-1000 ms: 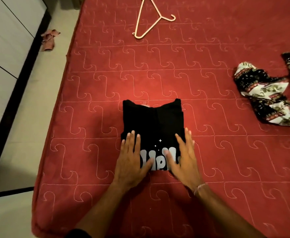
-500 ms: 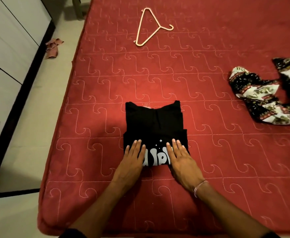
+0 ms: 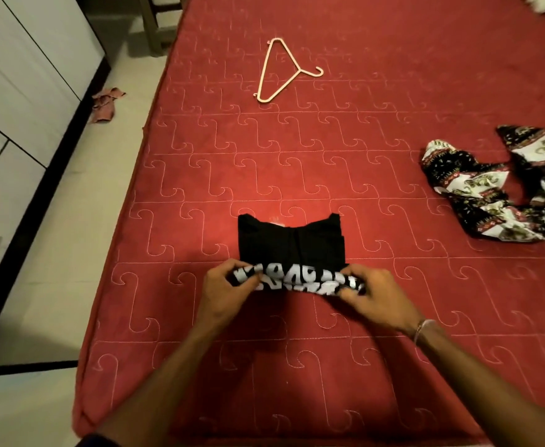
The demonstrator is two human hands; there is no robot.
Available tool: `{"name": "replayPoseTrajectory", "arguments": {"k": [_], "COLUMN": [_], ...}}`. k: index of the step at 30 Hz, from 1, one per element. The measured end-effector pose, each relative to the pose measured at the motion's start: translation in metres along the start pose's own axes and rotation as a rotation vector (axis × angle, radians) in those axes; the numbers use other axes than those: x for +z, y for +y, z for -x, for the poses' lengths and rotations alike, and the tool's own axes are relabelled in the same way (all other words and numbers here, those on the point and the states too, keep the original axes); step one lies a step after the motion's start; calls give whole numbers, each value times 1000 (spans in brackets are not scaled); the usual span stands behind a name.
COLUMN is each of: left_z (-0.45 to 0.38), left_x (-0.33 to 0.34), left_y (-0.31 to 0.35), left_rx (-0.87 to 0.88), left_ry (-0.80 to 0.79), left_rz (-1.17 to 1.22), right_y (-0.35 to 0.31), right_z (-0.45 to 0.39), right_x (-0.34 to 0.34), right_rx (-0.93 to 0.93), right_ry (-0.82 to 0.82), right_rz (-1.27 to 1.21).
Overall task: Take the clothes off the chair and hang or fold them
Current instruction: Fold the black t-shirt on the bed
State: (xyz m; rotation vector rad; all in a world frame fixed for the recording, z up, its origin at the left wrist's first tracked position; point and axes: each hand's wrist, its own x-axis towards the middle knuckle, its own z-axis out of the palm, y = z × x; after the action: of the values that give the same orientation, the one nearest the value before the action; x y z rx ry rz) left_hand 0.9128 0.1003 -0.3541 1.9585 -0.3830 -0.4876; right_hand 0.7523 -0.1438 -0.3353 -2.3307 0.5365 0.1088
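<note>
Our left hand point(image 3: 224, 287) and right hand point(image 3: 374, 293) each pinch a near corner of the black T-shirt point(image 3: 290, 245), lifting its printed hem off the red bed point(image 3: 264, 366). We judge the shirt nearly folded, with one last fold away from us remaining. At two o'clock the patterned garment point(image 3: 490, 188) lies crumpled, not yet handled. At twelve, farther off, a hanger point(image 3: 279, 72) lies unused. Nothing blocks the fold. A rag point(image 3: 106, 103) lies on the floor at ten.
</note>
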Motion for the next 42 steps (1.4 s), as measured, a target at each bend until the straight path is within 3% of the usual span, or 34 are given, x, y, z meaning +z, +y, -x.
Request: {"name": "replayPoseTrajectory", "arguments": {"k": [4, 9, 12, 20, 24, 26, 28, 31, 33, 35, 39, 42], "left_z": [-24, -67, -93, -124, -128, -131, -131, -124, -122, -125, -123, -127], "left_x": [7, 24, 37, 60, 69, 71, 76, 87, 85, 78, 75, 77], "left_y": [9, 6, 3, -28, -29, -28, -24, -25, -33, -41, -45, -48], "left_rx": [-71, -97, -145, -238, -202, -33, 273, 547, 505, 418, 292, 171], "left_ry": [94, 199, 269, 383, 460, 526, 437, 66, -89, -126, -98, -31], "left_rz": [177, 132, 70, -573, -662, -777, -864, -857, -899, -918, -911, -896], "right_y": [3, -2, -3, 18, 18, 14, 4, -4, 3, 11, 17, 22], "right_z": [-22, -65, -93, -141, -145, -146, -148, -145, -142, -143, -142, -143], "right_x": [-6, 15, 28, 44, 54, 56, 59, 73, 79, 81, 80, 84], "right_rx": [86, 128, 224, 516, 458, 348, 132, -128, -112, -44, 175, 231], "right_ry": [203, 411, 499, 489, 552, 598, 553, 300, 139, 115, 173, 164], "right_rz": [-339, -438, -343, 40, 183, 357, 454, 410, 421, 469, 497, 478]}}
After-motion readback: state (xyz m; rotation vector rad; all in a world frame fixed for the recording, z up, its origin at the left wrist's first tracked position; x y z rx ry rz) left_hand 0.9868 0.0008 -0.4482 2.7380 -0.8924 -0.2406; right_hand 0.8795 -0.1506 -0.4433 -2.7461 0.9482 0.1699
